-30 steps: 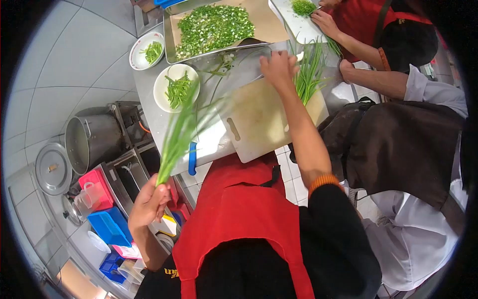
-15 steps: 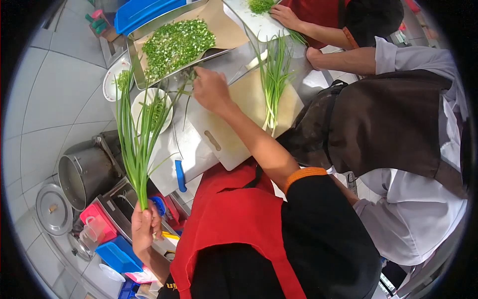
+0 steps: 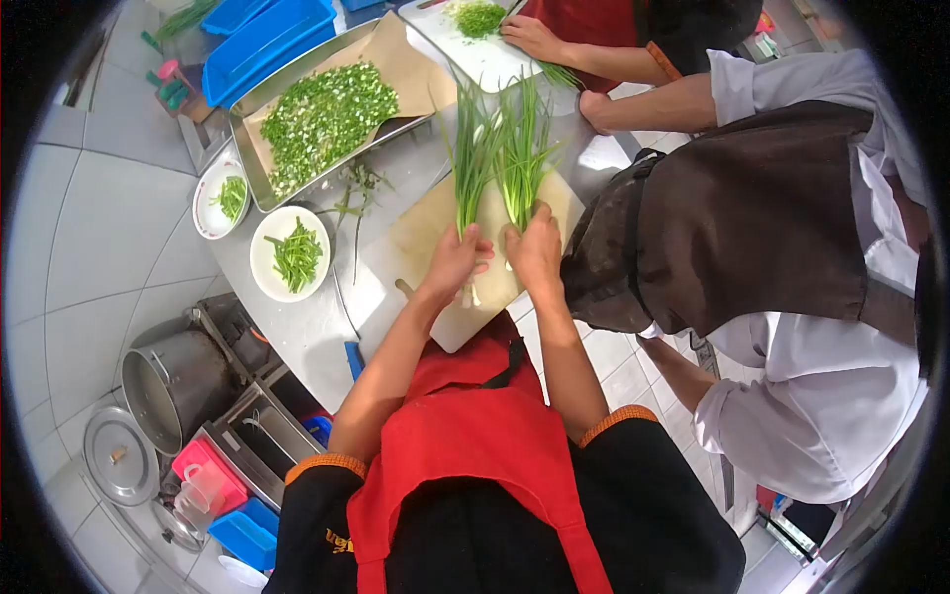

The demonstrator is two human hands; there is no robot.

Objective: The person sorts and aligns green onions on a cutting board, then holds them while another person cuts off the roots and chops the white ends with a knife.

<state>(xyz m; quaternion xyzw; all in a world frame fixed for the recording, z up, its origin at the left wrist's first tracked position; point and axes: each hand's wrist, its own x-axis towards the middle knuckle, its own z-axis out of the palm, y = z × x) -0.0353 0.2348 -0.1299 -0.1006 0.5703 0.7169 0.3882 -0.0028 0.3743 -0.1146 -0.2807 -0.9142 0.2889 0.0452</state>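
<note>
Head view: left bunch of green onions (image 3: 471,178) brought alongside right bunch (image 3: 524,163)

A moment ago the left hand (image 3: 457,259) held its bunch well off to the left, past the cutting board (image 3: 418,240), while the right hand (image 3: 535,247) was reaching near the loose scraps (image 3: 358,188) beside the tray (image 3: 246,163). Now both hands are at the board, each with a bunch, and the two bunches stand side by side over it, which makes them look like one batch being put together. The left hand is curled around its bunch's lower stems, with white ends showing below; whether that bunch rests on the board or hangs just above it, I cannot tell. The right hand is cupped at the base of the right bunch, but I cannot tell how firmly it pinches.

Both long axes run nearly parallel, straight away from the person: white root ends towards the red apron (image 3: 465,426), green tips away, fanning past the board's far edge over the bench (image 3: 309,319). The blue-handled knife (image 3: 353,358) lies to the left, apart from both hands.
</note>
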